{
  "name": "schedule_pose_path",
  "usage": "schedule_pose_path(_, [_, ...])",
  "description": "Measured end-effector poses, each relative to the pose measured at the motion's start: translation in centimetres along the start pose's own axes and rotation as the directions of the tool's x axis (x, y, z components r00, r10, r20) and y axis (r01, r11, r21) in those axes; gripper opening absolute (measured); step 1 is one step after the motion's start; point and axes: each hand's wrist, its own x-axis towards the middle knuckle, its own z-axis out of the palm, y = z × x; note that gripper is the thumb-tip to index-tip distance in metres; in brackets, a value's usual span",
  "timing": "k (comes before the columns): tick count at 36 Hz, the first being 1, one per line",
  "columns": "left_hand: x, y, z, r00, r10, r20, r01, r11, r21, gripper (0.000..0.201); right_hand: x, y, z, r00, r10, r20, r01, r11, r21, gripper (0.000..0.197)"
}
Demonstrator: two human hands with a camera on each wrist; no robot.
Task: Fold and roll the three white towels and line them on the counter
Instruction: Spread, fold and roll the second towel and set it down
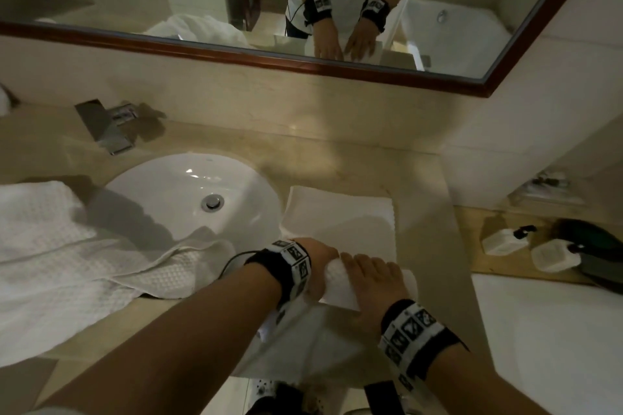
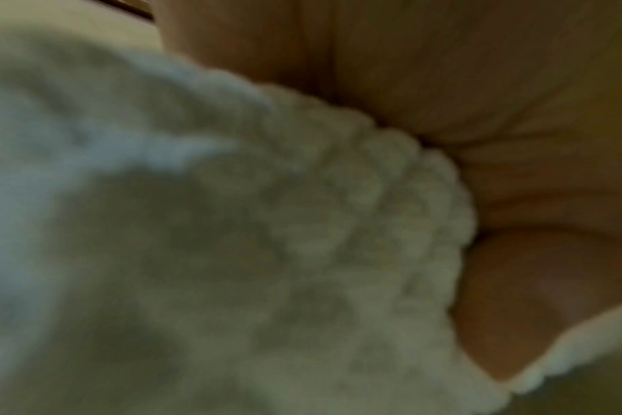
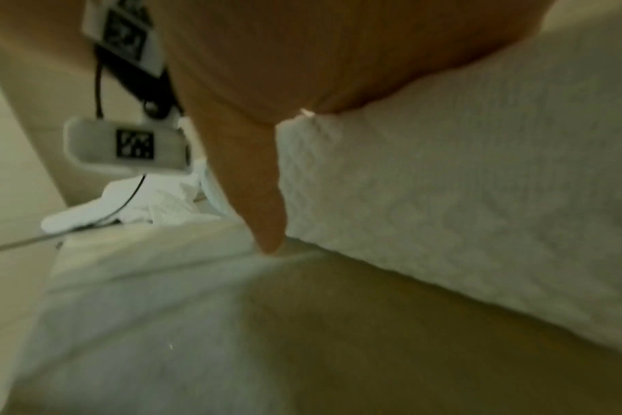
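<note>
One white towel is seen partly rolled on the counter right of the sink, clasped by the left hand and right hand; loose white cloth is left heaped at left.

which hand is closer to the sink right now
Left. The left hand holds the end of the rolled towel on the sink side, near the basin's rim. The right hand lies on the same roll, further from the sink.
</note>
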Motion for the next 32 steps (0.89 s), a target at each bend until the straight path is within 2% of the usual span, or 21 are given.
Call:
schedule_pose_path(2, [-0.1,0.1,0.0,0.999,0.011,0.036,-0.01,1.0,-0.022,0.077,-0.1,-0.6,0.5,0.999,0.039,-0.026,-0.04,0.999,-0.014,0.095])
schedule_pose_path(5, [-0.2,0.0,0.3,1.0,0.01,0.024,-0.008,0.998,-0.062,0.065,0.5,-0.7,0.7,0.997,0.064,-0.05,-0.065,0.998,-0.022,0.088])
schedule_pose_path(7, [-0.4,0.1,0.7,1.0,0.0,0.006,0.001,0.997,-0.077,0.066,1.0,-0.5,0.3,0.997,0.057,-0.043,-0.056,0.998,0.014,0.082])
schedule_pose_path(9, [-0.7,0.2,1.0,1.0,-0.017,-0.016,0.016,0.998,-0.058,0.075,1.3,-0.3,-0.5,0.999,0.037,-0.022,-0.036,0.998,0.053,0.076])
schedule_pose_path(12, [-1.4,0.1,1.3,0.991,-0.049,-0.125,0.061,0.994,0.094,0.091,1.8,0.0,-1.9,0.999,0.029,0.035,-0.033,0.994,0.101,0.068])
schedule_pose_path(16, [-2.7,1.4,2.9,0.958,-0.019,-0.287,0.093,0.965,0.247,0.103,2.5,1.1,-3.6,0.977,0.041,0.208,-0.089,0.97,0.227,0.064])
schedule_pose_path(18, [-2.9,2.1,4.4,0.938,-0.038,-0.344,0.128,0.962,0.241,0.103,2.7,1.6,-4.0,0.961,0.029,0.274,-0.11,0.952,0.286,0.067])
schedule_pose_path(20, [-2.9,2.3,5.3,0.92,-0.044,-0.389,0.139,0.966,0.22,0.092,2.9,1.9,-3.8,0.952,0.012,0.304,-0.106,0.949,0.296,0.071])
schedule_pose_path(22, [-2.8,2.1,5.5,0.916,-0.038,-0.4,0.127,0.972,0.199,0.082,3.3,2.1,-3.1,0.958,0.016,0.288,-0.107,0.947,0.303,0.081])
schedule_pose_path(24, [-2.6,1.8,4.9,0.926,-0.041,-0.376,0.122,0.974,0.193,0.082,3.3,2.0,-2.8,0.963,0.01,0.271,-0.093,0.95,0.298,0.09])
schedule_pose_path(28, [-2.2,1.9,3.2,0.94,-0.028,-0.339,0.08,0.987,0.142,0.066,2.0,1.4,-2.4,0.988,0.021,0.156,-0.048,0.984,0.171,0.089])
schedule_pose_path(32, [-1.7,1.6,1.4,0.968,-0.018,-0.249,0.053,0.99,0.133,0.074,0.3,0.6,-1.2,0.998,0.046,0.052,-0.051,0.993,0.108,0.093])
